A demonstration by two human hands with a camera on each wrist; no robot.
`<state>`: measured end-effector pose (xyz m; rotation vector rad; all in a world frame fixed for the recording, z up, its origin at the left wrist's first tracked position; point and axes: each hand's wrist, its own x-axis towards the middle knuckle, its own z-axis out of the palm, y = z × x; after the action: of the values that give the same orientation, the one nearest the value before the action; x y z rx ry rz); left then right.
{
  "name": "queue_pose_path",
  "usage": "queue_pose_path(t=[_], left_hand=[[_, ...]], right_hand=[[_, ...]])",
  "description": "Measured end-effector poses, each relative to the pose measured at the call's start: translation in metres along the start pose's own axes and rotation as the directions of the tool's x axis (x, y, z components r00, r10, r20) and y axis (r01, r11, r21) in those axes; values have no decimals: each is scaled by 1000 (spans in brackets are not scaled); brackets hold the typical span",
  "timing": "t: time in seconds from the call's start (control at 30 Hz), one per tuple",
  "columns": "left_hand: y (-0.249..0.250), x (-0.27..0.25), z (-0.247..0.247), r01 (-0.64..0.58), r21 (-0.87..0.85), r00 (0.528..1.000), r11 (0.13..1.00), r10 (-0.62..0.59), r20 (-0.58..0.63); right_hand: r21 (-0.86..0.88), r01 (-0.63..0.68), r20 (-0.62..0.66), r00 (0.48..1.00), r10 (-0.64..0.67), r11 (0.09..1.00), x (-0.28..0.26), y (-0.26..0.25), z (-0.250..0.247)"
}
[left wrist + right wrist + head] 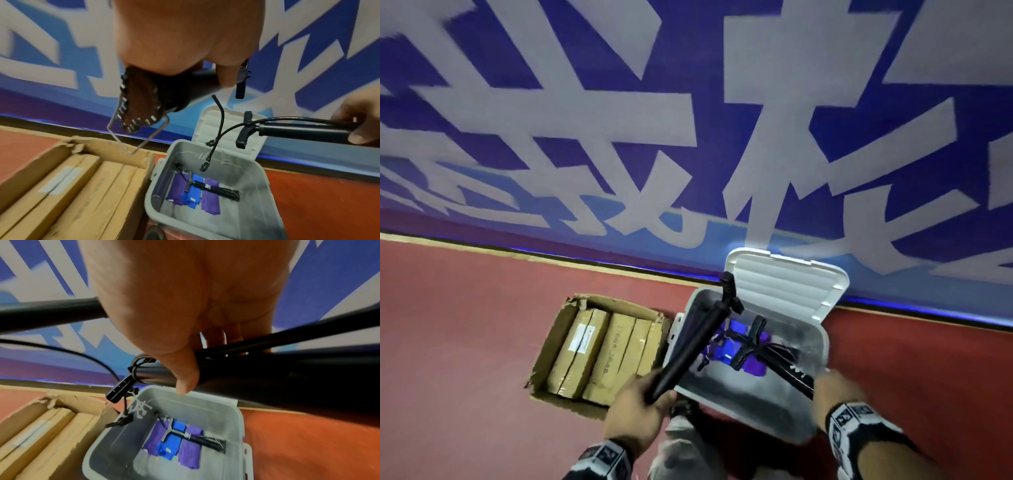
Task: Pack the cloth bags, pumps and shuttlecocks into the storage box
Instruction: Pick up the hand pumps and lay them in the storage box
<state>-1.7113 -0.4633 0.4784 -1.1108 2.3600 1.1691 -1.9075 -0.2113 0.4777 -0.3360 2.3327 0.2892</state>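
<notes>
The grey storage box (812, 346) stands on the red floor with its white lid (784, 284) tipped open against the wall. Purple and blue cloth bags (192, 194) lie folded on its bottom, and one black pump (205, 441) rests across them. My left hand (640, 401) grips a second black pump (688, 346) by its foot end, slanting over the box's left rim. My right hand (832, 387) grips a third black pump (304, 131) above the box's near right corner, its hose (216, 142) dangling into the box. No shuttlecock shows.
An open, torn cardboard carton (558, 342) with several long brown packages (599, 353) sits just left of the box. A blue wall with large white characters (688, 120) rises right behind both. Red floor (928, 370) spreads to the right.
</notes>
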Motion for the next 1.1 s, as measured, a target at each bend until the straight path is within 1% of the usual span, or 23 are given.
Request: queue_pose_path(t=[0.1,0.17,0.23,0.3,0.37,0.4,0.43,0.5,0.57,0.67,0.73,0.83,0.87,0.93,1.03,1.1], left_hand=[[-2,81,23,-130,169,989,977,114,97],[-16,140,52,-229,280,969,932,192,154],[-38,193,89,-333,387,942,860,286,176],[-64,241,127,-431,478,901,765,396,179],[-89,275,164,-477,526,877,704,425,227],[-101,288,180,-485,523,873,701,419,249],[-111,299,194,-479,509,877,715,402,261],[-124,316,216,-425,475,904,771,334,266],[-132,329,229,-374,432,926,820,302,229],[-138,341,235,-380,341,925,860,341,169],[-138,348,235,-391,307,920,868,366,138],[-132,354,235,-443,293,896,848,429,112],[-129,356,234,-465,289,885,837,453,111],[-122,360,235,-511,288,858,810,501,111],[-109,366,239,-551,272,830,789,553,77],[-100,371,243,-562,259,821,786,567,59]], right_hand=[[-24,-32,80,996,34,999,51,-11,37],[-44,-18,140,990,24,999,96,-19,68],[-44,20,146,989,-14,999,148,-28,105],[-31,23,164,986,-18,999,204,-33,147],[9,-20,201,979,18,1000,250,-42,190],[31,-29,205,978,22,999,271,-47,207],[45,-30,206,978,20,999,290,-52,224],[66,-15,229,973,0,998,323,-62,251],[57,-8,242,970,-7,998,351,-74,276],[39,26,241,970,-34,999,382,-91,304],[67,84,188,978,-95,994,399,-101,312],[46,174,117,977,-179,984,422,-109,311],[38,191,95,976,-194,981,431,-111,311],[75,202,69,976,-207,977,446,-113,310],[112,227,64,970,-235,968,470,-114,311],[119,201,116,970,-215,972,479,-114,317]])
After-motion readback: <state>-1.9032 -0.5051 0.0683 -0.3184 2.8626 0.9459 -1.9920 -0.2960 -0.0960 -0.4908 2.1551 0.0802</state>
